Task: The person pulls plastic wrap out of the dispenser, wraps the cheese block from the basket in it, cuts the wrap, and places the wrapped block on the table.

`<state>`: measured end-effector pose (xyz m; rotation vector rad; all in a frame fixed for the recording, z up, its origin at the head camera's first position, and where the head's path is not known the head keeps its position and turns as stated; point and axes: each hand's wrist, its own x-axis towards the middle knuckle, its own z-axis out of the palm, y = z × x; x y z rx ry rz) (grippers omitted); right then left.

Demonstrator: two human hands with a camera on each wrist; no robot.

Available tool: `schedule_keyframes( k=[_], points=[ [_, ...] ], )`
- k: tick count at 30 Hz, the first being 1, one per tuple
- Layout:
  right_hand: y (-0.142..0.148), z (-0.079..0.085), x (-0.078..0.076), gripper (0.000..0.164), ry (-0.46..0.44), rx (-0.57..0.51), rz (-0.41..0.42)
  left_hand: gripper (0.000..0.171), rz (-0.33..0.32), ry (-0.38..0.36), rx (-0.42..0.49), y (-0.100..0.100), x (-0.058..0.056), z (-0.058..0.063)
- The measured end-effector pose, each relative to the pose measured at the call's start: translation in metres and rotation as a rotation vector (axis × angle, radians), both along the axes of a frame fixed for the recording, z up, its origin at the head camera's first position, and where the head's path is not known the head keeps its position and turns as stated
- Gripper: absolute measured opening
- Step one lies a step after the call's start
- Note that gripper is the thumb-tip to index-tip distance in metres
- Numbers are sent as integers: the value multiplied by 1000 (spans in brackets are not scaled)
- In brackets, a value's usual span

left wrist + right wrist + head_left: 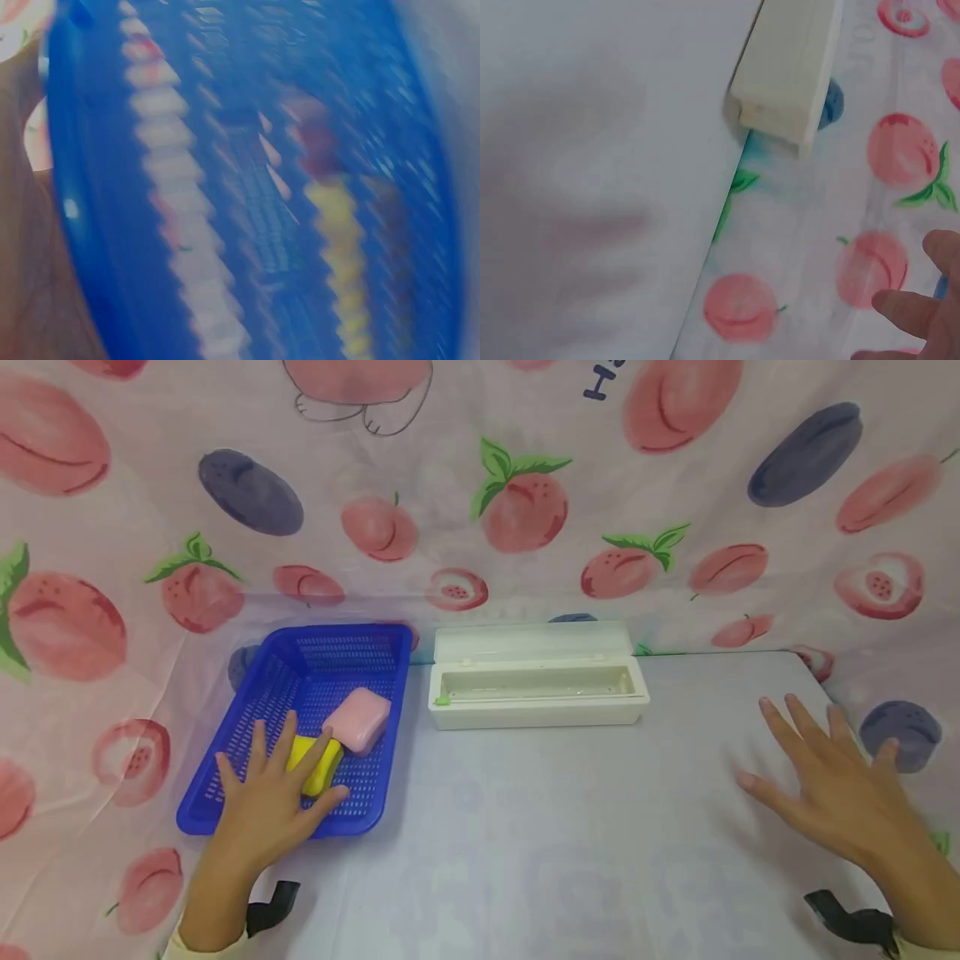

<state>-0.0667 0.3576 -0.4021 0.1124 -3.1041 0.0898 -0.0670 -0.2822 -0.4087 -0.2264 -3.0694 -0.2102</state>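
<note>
My left hand [262, 810] hovers over the near part of a blue slotted plastic basket [397, 718], fingers spread and holding nothing. Beneath its index finger and thumb lies a yellow block [325, 770], partly covered by the hand. A pink rounded block [362, 718] sits beside it in the basket, close to the index fingertip. The blurred left wrist view shows the basket's slotted side [97, 187], with yellow showing through. On the right, my right hand [851, 797] is spread above the table, empty, with its fingertips at the right edge of the right wrist view.
A long white box [536, 714] stands at the table's back edge, its translucent lid [532, 643] raised. It has a small green piece [442, 701] at its front left. A peach-print cloth [450, 468] hangs behind the pale table [525, 827].
</note>
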Motion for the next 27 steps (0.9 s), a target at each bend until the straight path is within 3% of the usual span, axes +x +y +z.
schedule_keyframes(
  k=[4, 8, 12, 15, 18, 21, 24, 27],
  points=[
    [-19, 10, -12, 100, -6, -73, 75, 79, -66, -11, 40, 32, -9, 14],
    [-45, 22, -33, 86, 7, -158, 195, 69, -170, 8, 79, 71, -28, 32],
    [-71, 23, -67, 69, -16, -262, 295, 60, -263, -61, 120, 110, -60, 46],
    [-87, 16, -101, 56, -43, -332, 360, 51, -320, -157, 148, 135, -94, 49],
    [-101, 7, -133, 49, -90, -366, 403, 41, -375, -241, 144, 153, -128, 45],
    [-114, 0, -158, 46, -161, -386, 414, 35, -433, -288, 154, 164, -156, 34],
    [-125, -7, -173, 44, -225, -397, 407, 32, -467, -329, 180, 172, -174, 20],
    [-134, -12, -183, 43, -266, -396, 407, 31, -479, -364, 203, 180, -183, 9]
  ],
)
